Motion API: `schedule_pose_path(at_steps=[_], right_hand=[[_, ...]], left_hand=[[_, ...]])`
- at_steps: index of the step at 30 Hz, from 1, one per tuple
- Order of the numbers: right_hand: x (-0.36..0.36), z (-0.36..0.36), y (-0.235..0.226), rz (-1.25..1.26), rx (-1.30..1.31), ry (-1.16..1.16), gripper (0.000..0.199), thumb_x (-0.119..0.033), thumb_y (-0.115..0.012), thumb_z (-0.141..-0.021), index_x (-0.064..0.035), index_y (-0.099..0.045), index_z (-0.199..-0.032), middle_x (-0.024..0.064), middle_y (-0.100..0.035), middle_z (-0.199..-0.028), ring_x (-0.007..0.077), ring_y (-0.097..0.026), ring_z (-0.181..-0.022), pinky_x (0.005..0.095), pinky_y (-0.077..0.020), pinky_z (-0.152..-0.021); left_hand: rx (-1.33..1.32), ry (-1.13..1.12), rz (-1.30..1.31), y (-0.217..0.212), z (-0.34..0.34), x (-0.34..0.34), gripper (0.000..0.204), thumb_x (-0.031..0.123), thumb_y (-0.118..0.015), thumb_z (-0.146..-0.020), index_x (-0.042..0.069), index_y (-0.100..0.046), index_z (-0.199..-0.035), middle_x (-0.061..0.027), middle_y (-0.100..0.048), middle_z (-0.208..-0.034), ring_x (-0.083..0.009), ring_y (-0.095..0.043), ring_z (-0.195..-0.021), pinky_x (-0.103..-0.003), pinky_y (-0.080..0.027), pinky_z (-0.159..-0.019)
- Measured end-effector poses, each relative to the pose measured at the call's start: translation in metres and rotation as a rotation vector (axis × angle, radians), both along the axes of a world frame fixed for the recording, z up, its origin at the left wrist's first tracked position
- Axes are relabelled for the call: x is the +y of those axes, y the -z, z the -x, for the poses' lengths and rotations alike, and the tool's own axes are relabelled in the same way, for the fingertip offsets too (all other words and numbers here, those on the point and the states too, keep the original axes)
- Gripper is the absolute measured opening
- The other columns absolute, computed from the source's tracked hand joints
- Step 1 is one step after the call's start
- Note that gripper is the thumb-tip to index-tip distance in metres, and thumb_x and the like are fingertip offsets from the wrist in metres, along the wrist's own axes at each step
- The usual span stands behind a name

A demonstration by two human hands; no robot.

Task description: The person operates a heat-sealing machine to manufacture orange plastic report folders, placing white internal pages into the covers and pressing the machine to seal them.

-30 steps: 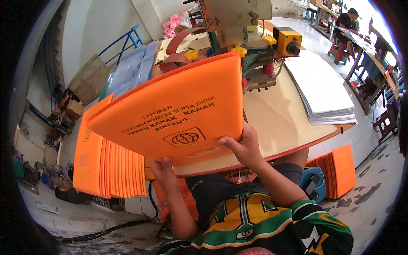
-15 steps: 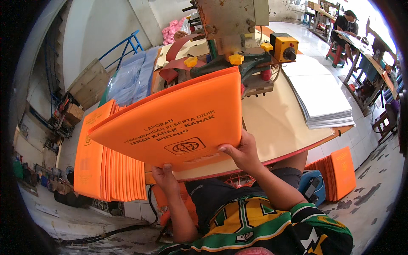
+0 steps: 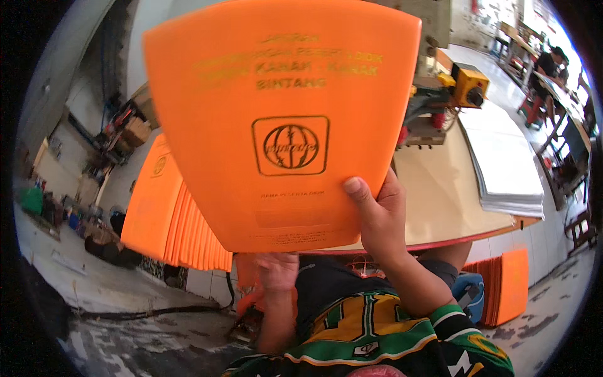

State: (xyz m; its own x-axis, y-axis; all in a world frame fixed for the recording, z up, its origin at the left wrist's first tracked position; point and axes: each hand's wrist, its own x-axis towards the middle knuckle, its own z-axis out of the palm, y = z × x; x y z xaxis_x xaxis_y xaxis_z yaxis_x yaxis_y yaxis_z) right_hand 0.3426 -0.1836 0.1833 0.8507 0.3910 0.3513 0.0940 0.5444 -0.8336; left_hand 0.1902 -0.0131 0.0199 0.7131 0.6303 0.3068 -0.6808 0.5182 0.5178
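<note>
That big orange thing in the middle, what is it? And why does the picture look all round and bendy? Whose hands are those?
The picture comes from a small camera worn on a person's head, looking down at their own hands. Its lens sees very wide, so straight edges bend near the rim. The big orange thing is a stiff orange cover with printed writing and a round emblem on it, held up close to the camera. The right hand grips its lower edge with the thumb on the front. The left hand is under its bottom edge. Behind it is a beige table with a stack of white sheets and a machine with a yellow box. On the left, a pile of more orange covers is fanned out, and another orange stack stands low on the right. Another person sits far back.
</note>
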Motion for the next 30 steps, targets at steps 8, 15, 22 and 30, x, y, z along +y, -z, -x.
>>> schedule_pose_path(at_steps=[8,15,22,30], right_hand=[[0.006,0.023,0.008,0.003,-0.033,-0.266,0.033,-0.023,-0.067,-0.106,0.0026,-0.063,-0.127,0.007,-0.069,-0.121,0.0132,-0.062,-0.114,0.0304,-0.0501,-0.099],[-0.073,-0.005,0.032,0.349,-0.232,-0.61,0.029,-0.018,-0.062,-0.107,0.003,-0.065,-0.126,0.0122,-0.075,-0.117,0.0221,-0.072,-0.112,0.0331,-0.0559,-0.095],[-0.119,-0.002,0.085,0.338,-0.039,-0.556,0.031,-0.024,-0.062,-0.107,0.0042,-0.065,-0.121,0.0164,-0.076,-0.108,0.0222,-0.075,-0.102,0.0334,-0.0596,-0.086],[-0.13,-0.002,0.098,0.419,-0.02,-0.503,0.03,-0.023,-0.061,-0.109,0.0048,-0.064,-0.118,0.0148,-0.077,-0.103,0.0198,-0.074,-0.094,0.0326,-0.0595,-0.082]], left_hand=[[-0.02,-0.087,0.015,-0.067,-0.005,-0.038,0.074,0.048,-0.065,-0.103,0.014,-0.036,-0.162,-0.011,-0.045,-0.162,-0.0329,-0.044,-0.147,-0.058,-0.04,-0.121],[-0.239,0.019,0.036,-0.136,0.086,0.031,0.067,0.048,-0.054,-0.109,0.008,-0.039,-0.16,-0.0117,-0.05,-0.158,-0.0328,-0.054,-0.137,-0.056,-0.045,-0.114],[0.267,-1.154,-0.128,-0.216,0.107,0.022,0.063,0.04,-0.056,-0.11,0.003,-0.042,-0.158,-0.019,-0.055,-0.152,-0.0293,-0.062,-0.126,-0.041,-0.054,-0.105],[0.036,-0.448,-0.535,-0.264,0.22,0.194,0.048,0.029,-0.049,-0.114,-0.005,-0.05,-0.149,-0.0201,-0.06,-0.146,-0.0294,-0.066,-0.123,-0.039,-0.058,-0.102]])
